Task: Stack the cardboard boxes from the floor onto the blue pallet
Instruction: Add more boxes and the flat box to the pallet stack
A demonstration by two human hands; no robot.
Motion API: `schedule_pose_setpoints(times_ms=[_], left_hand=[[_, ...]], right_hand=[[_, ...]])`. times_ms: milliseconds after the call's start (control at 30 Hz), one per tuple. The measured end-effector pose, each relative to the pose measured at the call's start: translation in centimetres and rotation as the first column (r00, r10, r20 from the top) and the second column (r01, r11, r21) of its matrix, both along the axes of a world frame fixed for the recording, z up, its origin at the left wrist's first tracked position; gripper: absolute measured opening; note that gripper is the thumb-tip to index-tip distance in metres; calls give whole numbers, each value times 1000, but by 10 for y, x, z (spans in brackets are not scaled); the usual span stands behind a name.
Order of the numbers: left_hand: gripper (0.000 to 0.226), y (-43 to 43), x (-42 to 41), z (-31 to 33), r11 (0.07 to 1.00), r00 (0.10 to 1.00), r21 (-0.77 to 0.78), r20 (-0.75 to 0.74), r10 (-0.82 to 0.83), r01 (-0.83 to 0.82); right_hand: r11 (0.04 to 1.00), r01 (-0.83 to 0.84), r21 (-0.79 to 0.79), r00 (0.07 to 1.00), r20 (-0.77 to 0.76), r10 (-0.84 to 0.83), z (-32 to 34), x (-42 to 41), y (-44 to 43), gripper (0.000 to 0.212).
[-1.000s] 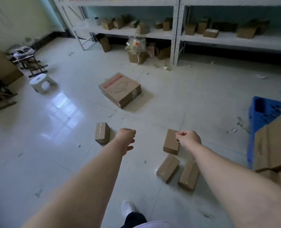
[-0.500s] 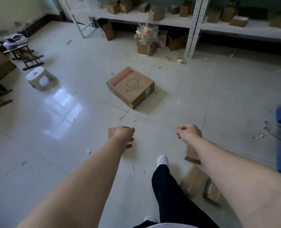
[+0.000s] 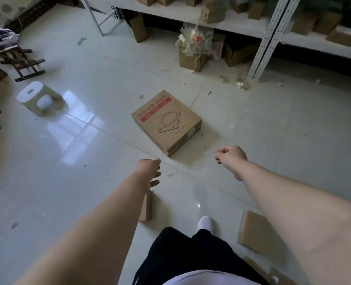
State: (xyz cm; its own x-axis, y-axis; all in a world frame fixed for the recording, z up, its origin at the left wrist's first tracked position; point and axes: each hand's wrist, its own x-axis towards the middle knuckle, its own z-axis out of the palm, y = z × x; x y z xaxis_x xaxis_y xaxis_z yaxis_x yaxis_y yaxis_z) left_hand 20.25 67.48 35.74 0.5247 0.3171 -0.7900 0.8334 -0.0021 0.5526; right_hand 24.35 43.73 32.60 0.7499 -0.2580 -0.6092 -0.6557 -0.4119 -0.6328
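A flat cardboard box with a red label and a line drawing (image 3: 167, 122) lies on the tiled floor ahead. My left hand (image 3: 149, 172) hovers short of its near corner, fingers loosely curled, holding nothing. To the right of that corner my right hand (image 3: 230, 155) is curled into a loose fist, also empty. A small box (image 3: 146, 206) stands on the floor under my left forearm. Another small box (image 3: 252, 230) lies at the lower right, partly behind my right arm. The blue pallet is out of view.
Metal shelving (image 3: 271, 38) with cardboard boxes runs along the back. Below it stand a box with plastic wrapping (image 3: 193, 56) and other boxes. A white stool (image 3: 37, 97) and a dark wooden rack (image 3: 24, 62) are at the left. My legs and a white shoe (image 3: 205, 223) are below.
I have stepped forward toward the large flat box, which is now nearer and lower in view. The small boxes slid down toward my feet, and the blue pallet left the frame.
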Motion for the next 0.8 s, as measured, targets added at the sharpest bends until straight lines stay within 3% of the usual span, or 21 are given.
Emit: schedule_pose_setpoints(times_ms=[233,467,800], left_hand=[[25,42,124,-41,999,999,47,-47,20,-18],[26,74,249,-97,1000,989,-22,-146,-4,1],[24,112,369,-226,992,946,44,-300,122,-114]], right_hand=[[998,-47,-30,998,-44,46,-30,132,24,18],[996,-23,-85,991,-136,12,-73,257,65,19],[980,-184,-78,954,-254,159,-201,412,110,10]])
